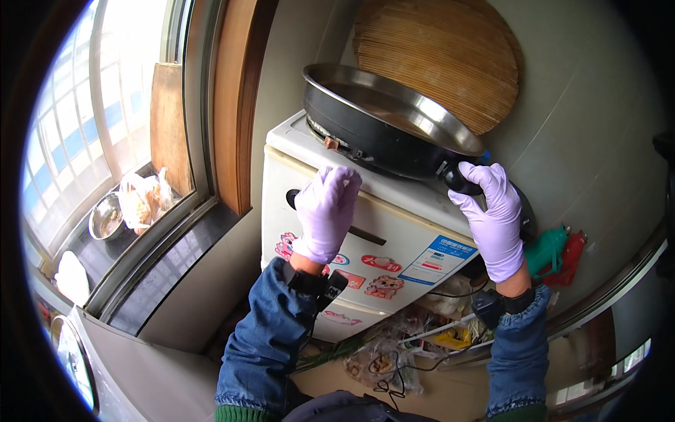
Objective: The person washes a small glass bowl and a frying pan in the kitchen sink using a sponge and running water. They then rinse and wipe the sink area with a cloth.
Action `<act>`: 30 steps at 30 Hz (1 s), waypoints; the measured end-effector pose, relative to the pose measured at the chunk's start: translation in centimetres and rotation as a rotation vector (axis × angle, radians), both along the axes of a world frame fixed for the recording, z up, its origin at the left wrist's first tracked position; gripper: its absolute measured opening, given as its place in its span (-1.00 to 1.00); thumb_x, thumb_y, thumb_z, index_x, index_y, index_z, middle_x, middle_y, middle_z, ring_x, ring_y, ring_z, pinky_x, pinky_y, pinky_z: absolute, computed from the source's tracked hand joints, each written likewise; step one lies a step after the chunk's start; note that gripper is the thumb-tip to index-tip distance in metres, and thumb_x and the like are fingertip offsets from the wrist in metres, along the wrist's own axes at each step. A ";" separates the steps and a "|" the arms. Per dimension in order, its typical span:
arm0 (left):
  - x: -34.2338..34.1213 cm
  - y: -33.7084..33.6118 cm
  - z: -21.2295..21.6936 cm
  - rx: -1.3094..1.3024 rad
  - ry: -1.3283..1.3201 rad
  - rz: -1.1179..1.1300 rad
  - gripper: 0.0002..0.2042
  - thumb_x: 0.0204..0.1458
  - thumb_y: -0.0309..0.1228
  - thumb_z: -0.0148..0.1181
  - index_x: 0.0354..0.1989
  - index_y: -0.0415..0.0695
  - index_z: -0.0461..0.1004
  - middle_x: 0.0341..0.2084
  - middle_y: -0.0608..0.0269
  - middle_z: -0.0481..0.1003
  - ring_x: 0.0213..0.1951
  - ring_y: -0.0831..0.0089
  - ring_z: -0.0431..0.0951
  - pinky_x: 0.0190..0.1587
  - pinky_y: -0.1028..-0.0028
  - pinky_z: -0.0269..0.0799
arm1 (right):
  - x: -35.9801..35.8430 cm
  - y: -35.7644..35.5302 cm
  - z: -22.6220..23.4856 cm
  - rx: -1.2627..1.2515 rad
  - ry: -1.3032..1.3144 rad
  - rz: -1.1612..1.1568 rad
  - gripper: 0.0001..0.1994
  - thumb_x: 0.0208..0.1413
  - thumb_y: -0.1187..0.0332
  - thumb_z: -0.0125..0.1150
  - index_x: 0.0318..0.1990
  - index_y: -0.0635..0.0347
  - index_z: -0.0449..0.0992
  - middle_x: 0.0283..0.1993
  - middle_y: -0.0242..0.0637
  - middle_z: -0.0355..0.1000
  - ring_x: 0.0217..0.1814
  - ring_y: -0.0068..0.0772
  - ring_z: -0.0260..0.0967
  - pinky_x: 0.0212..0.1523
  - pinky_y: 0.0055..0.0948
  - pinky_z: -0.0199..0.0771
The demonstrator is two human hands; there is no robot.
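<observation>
A round, deep electric pan [373, 126], black outside with a steel inner rim, rests tilted on top of a white fridge [394, 232]. Its black side handle [458, 178] points toward me on the right. My right hand [496, 211], in a lilac glove, grips that handle between thumb and fingers. In front of the fridge's upper edge, my left hand [325, 211], gloved the same way, is closed with fingertips together. Whatever it may hold is hidden. A round black piece [292, 199] shows just beside it on the fridge front.
A round slatted wooden board [439, 60] leans on the wall behind the pan. Windowsill at left holds a steel bowl [107, 216] and a bagged item [144, 200]. Below right are green and red plastic things [552, 252], bags [383, 362] and a black cord [401, 376].
</observation>
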State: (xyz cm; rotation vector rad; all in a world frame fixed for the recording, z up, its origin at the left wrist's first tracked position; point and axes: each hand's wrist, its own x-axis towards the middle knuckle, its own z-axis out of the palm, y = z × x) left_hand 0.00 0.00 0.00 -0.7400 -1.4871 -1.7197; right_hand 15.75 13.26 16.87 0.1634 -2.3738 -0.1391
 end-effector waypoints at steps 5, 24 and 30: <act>0.9 -0.9 -1.0 0.091 -0.175 -0.065 -0.83 0.05 -0.62 0.30 -0.45 -0.13 0.42 -0.54 0.27 0.43 -0.59 0.52 0.37 -0.47 0.53 0.32 | 0.0 0.2 -0.2 -0.001 0.009 0.010 -0.60 -0.14 0.59 0.47 -0.09 0.22 0.51 -0.20 -0.15 0.49 -0.17 -0.13 0.46 -0.12 -0.30 0.50; 2.0 -1.5 3.0 0.297 -0.779 -0.748 -0.85 0.12 -0.41 0.36 -0.21 -0.21 0.62 -0.62 0.55 0.35 -0.61 0.74 0.19 -0.52 0.66 0.13 | 0.2 0.6 -0.9 -0.038 0.032 0.026 -0.60 -0.14 0.58 0.48 -0.08 0.22 0.52 -0.20 -0.18 0.48 -0.19 -0.16 0.46 -0.11 -0.32 0.50; 1.0 -1.9 3.2 0.506 -0.882 -1.111 -0.79 0.27 -0.32 0.15 -0.11 -0.20 0.58 -0.62 0.56 0.26 -0.61 0.77 0.12 -0.55 0.68 -0.03 | 0.3 0.5 -1.0 -0.037 0.027 0.024 -0.60 -0.13 0.58 0.48 -0.07 0.22 0.52 -0.22 -0.18 0.47 -0.19 -0.16 0.46 -0.13 -0.32 0.49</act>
